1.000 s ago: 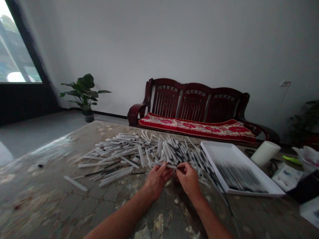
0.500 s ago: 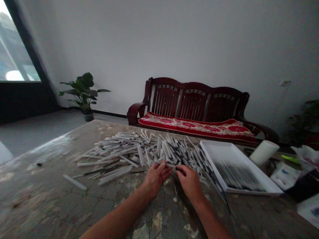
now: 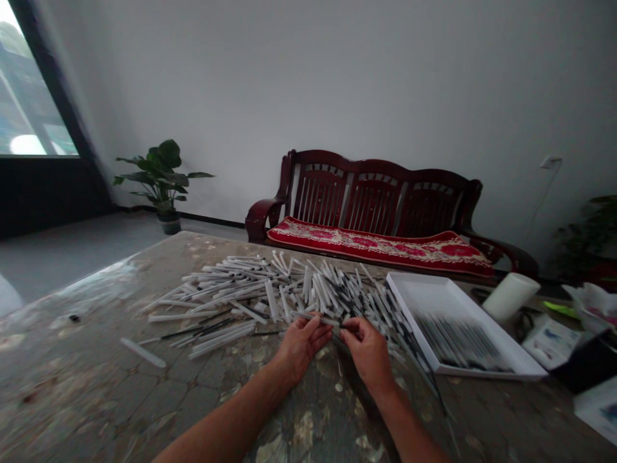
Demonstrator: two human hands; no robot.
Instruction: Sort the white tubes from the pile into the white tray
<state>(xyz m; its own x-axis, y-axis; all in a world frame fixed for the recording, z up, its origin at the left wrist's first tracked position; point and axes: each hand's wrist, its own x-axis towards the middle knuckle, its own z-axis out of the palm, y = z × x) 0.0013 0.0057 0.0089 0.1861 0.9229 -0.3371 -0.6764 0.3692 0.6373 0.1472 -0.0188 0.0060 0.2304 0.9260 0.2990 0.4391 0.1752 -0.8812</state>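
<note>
Working at the near edge of a heap of pen parts (image 3: 260, 289), a person grips a white tube (image 3: 315, 317) with both bare hands over a mottled stone table (image 3: 110, 392). The left hand (image 3: 299, 344) has its fingers curled over the tube's middle. The right hand (image 3: 367, 352) pinches the tube's right end between thumb and fingertips, though that end is too small to make out clearly. The tube lies roughly level, just above the tabletop and touching the heap's near fringe.

The heap, a mix of white tubes and thin dark rods, spreads across the table's centre. A lone white tube (image 3: 143, 353) lies apart to the near left. Just right of the heap sits a white tray (image 3: 429, 292) with a row of dark rods (image 3: 457, 347) at its near end. A white cylinder (image 3: 509, 296) rests on its side right of the tray. Against the far wall stand a dark wooden bench (image 3: 376, 193) with a red cushion (image 3: 380, 245) and, farther left, a potted plant (image 3: 161, 177).
</note>
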